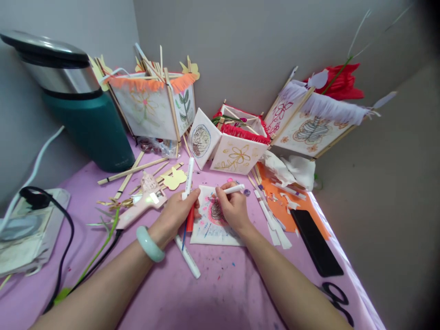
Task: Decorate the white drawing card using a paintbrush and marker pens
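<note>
A small white canvas panel (pixel 209 233) lies flat on the purple cloth, with a dark striped shape ringed in pink and blue strokes around it. My right hand (pixel 233 208) pinches a white marker (pixel 236 189) over the drawing; its tip is hidden by my fingers. My left hand (pixel 177 211) is at the panel's left edge, closed around another white marker (pixel 189 174) that points away from me. A red piece (pixel 190 222) and a thin blue stick (pixel 184 231) show below that hand; whether it grips them I cannot tell. Another white marker (pixel 189 259) lies nearer me.
Decorated lanterns (pixel 147 110) stand at the back against the wall. A pink glue gun (pixel 137 211), wooden sticks (pixel 129 172) and a large green tumbler (pixel 91 123) are at left. To the right lie orange paper (pixel 299 220), a black phone (pixel 316 243) and scissors (pixel 337 298).
</note>
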{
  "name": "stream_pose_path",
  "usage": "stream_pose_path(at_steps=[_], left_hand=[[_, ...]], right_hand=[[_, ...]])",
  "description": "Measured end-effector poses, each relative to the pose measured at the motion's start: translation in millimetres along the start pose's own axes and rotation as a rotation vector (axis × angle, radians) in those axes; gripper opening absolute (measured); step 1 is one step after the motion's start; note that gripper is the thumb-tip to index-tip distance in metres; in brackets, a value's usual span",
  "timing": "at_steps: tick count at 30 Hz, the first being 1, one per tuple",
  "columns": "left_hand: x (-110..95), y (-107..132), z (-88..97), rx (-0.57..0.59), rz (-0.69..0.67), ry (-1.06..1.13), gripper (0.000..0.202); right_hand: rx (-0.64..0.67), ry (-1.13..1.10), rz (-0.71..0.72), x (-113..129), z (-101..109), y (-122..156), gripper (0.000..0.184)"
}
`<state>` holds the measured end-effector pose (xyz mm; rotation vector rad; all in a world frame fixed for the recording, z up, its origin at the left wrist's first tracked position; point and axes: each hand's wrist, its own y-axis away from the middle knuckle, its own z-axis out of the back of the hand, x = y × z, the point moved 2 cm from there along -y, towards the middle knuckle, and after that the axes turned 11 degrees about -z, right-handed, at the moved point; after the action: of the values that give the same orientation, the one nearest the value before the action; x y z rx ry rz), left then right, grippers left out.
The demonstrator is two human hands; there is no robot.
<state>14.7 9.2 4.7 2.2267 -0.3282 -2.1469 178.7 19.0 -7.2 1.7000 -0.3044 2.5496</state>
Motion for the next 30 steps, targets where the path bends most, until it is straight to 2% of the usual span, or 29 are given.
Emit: stream_pose_path(at_steps=[10,30], left_hand=[[0.2,-0.4,-0.3,0.006,0.004,0.004,0.040],[1.1,-0.4,-0.7,-0.014,0.027,0.009,0.039]], right_hand=[[0.044,0.127,0.037,2.2,-2.0,1.6,0.017],[-0.005,0.230,0.101,6.0,-2.1,2.6,0.018]])
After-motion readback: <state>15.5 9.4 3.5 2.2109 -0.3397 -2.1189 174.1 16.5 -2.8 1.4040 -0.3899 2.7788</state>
